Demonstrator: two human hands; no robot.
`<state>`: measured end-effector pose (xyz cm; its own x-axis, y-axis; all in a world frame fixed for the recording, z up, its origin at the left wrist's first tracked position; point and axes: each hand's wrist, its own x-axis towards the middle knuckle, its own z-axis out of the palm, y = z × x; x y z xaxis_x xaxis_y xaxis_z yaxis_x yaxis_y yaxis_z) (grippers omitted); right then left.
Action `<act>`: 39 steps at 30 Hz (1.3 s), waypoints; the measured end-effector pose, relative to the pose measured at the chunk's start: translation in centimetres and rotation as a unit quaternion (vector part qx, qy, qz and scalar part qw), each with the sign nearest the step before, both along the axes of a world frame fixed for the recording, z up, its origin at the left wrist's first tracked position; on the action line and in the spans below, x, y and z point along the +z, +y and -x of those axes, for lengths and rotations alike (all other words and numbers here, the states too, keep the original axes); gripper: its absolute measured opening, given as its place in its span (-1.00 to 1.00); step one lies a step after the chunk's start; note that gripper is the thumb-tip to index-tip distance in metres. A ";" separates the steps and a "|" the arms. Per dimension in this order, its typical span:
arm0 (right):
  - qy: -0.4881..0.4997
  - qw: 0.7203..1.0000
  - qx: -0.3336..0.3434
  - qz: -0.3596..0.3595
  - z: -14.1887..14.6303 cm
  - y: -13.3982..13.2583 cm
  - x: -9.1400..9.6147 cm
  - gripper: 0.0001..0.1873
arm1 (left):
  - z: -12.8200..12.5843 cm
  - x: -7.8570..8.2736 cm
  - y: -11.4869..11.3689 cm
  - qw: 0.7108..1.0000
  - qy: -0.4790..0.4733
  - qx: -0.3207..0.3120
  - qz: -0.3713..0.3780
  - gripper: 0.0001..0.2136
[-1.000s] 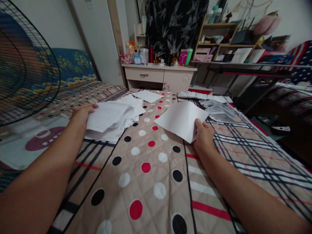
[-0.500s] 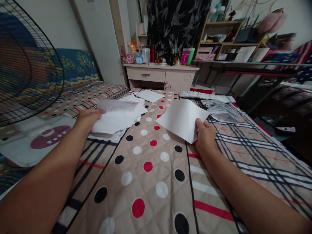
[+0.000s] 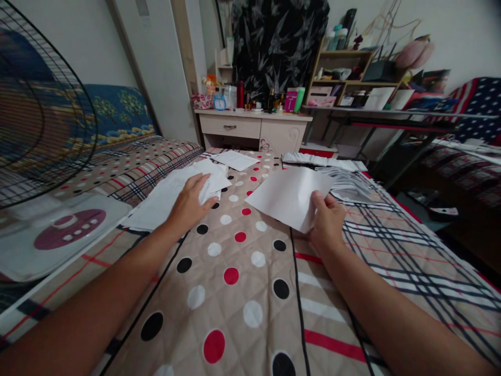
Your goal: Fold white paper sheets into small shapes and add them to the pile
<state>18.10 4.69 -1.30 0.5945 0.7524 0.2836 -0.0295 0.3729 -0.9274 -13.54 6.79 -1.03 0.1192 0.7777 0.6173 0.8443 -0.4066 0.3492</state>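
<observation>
My right hand pinches the right edge of a white sheet of paper between thumb and fingers. The sheet is held up slightly bent over the bed. My left hand reaches over the right part of a loose pile of papers, its fingers apart and nothing held in them. Whether its fingertips touch the pile I cannot tell. Beyond the pile lies a separate white sheet. Past my right hand rests a fanned stack of folded papers, with a row of folded papers behind it.
A patterned quilt covers the bed. At the left stands a fan with a wire guard and a white-and-purple base. A dresser bearing small bottles is at the far end. A shelf desk stands at the back right.
My left hand has let go of the papers on the left, which now lie flat, and moved right across the pile. My right hand still holds its sheet. The view has shifted slightly.
</observation>
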 end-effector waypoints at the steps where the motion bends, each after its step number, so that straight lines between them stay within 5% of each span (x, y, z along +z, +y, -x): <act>1: -0.080 0.996 -0.018 -0.034 -0.2 -0.5 1.1 -0.76 | -1.7 0.0 -0.5 0.999 -0.010 -0.030 -0.019 -0.34; 3: -0.282 0.951 -0.058 -0.117 -0.6 -1.7 3.5 -0.78 | -4.8 0.2 -1.6 0.994 -0.035 -0.084 -0.054 -0.22; 5: -0.469 0.858 -0.051 -0.202 -0.4 -3.1 5.3 -0.86 | -6.8 0.3 -2.8 0.987 -0.026 -0.130 -0.087 -0.15; 8: -0.662 0.710 -0.002 -0.238 0.9 -4.7 6.1 -0.82 | -7.9 0.0 -4.0 0.974 0.007 -0.177 -0.138 -0.13; 11: -0.723 0.655 0.044 -0.214 2.5 -5.4 4.8 -0.83 | -7.5 -0.7 -4.0 0.969 0.028 -0.210 -0.127 -0.21; 15: -0.713 0.662 0.126 -0.194 2.7 -5.3 2.5 -0.84 | -6.4 -2.4 -2.6 0.960 0.029 -0.275 -0.054 -0.60; 21: -0.632 0.740 0.217 -0.083 -0.4 -4.5 0.5 -0.60 | -5.9 -3.5 -1.2 0.961 -0.062 -0.265 0.039 -0.80; 26: -0.401 0.864 0.300 0.041 -1.9 -3.0 -1.1 -0.74 | -6.1 -2.6 -1.3 0.963 -0.102 -0.233 0.088 -0.88; 33: -0.333 0.883 0.312 0.109 -1.5 -2.2 -1.8 -0.75 | -6.0 -2.7 -0.5 0.962 -0.085 -0.225 0.126 -0.96; 39: -0.327 0.884 0.320 0.092 -1.4 -2.5 -1.2 -0.64 | -5.9 -2.9 -0.1 0.962 -0.083 -0.225 0.130 -0.89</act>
